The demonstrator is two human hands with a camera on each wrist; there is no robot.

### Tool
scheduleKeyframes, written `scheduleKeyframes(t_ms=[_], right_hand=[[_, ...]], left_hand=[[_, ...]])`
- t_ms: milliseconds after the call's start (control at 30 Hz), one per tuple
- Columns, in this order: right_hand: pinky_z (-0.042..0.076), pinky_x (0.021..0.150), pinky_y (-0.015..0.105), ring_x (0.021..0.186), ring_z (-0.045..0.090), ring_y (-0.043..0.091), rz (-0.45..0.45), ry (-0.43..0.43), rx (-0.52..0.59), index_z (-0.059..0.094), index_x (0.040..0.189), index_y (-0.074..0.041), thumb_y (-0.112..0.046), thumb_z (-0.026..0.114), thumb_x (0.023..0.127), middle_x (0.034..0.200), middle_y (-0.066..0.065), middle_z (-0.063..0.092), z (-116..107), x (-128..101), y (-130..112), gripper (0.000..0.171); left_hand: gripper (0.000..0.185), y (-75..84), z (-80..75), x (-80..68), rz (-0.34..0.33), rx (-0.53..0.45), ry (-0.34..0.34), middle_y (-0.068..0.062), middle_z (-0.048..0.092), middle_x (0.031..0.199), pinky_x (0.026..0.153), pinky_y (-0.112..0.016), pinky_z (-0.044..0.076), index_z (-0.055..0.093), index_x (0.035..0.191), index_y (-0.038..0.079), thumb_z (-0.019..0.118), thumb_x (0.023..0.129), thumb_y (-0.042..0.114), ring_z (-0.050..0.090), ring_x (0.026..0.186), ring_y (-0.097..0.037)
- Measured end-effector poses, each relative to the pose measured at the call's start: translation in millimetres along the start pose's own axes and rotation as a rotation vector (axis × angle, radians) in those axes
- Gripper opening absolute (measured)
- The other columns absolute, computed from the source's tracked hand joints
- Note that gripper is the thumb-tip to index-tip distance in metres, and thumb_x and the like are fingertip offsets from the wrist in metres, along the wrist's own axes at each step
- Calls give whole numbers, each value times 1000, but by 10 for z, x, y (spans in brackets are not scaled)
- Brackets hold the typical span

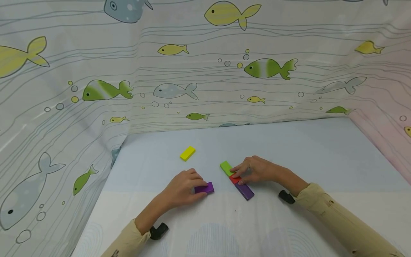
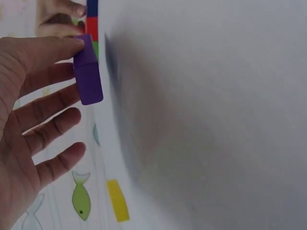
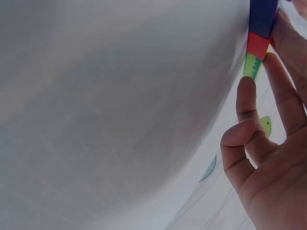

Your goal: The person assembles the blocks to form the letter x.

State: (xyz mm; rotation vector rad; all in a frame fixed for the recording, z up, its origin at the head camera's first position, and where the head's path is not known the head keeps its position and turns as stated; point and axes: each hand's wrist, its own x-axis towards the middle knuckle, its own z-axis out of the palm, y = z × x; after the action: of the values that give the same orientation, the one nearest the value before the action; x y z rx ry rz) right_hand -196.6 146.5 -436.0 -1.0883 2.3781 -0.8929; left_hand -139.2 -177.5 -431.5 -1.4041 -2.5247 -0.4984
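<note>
Between thumb and fingers my left hand [image 1: 184,189] pinches a purple block [image 1: 204,188], which shows clearly in the left wrist view. To its right, a green block [image 1: 226,167], a red block [image 1: 235,178] and a dark purple block [image 1: 245,191] lie end to end in a slanting row. My right hand [image 1: 257,170] is at the middle of this row, its thumb and fingertips gripping the red block and partly covering it. In the right wrist view, one fingertip reaches the green block [image 3: 252,64]. Some contact points are hidden.
A yellow block [image 1: 187,153] lies apart, beyond the left hand. Both hands are over a pale tabletop [image 1: 224,228]. A fish-patterned curtain [image 1: 199,71] hangs behind and at the sides. Each wrist carries a black device [image 1: 158,231].
</note>
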Motion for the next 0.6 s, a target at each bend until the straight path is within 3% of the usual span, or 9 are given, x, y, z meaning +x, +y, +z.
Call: scheduleKeyframes(t_ms=[600], right_hand=[[43, 96, 46, 118, 56, 21, -8, 1, -26, 76, 114, -20, -25, 81, 83, 128, -7, 64, 0, -1, 4, 32]], left_hand=[[23, 137, 131, 285, 0, 45, -61, 4, 70, 95, 71, -25, 46, 77, 102, 17, 76, 85, 32, 56, 91, -14]])
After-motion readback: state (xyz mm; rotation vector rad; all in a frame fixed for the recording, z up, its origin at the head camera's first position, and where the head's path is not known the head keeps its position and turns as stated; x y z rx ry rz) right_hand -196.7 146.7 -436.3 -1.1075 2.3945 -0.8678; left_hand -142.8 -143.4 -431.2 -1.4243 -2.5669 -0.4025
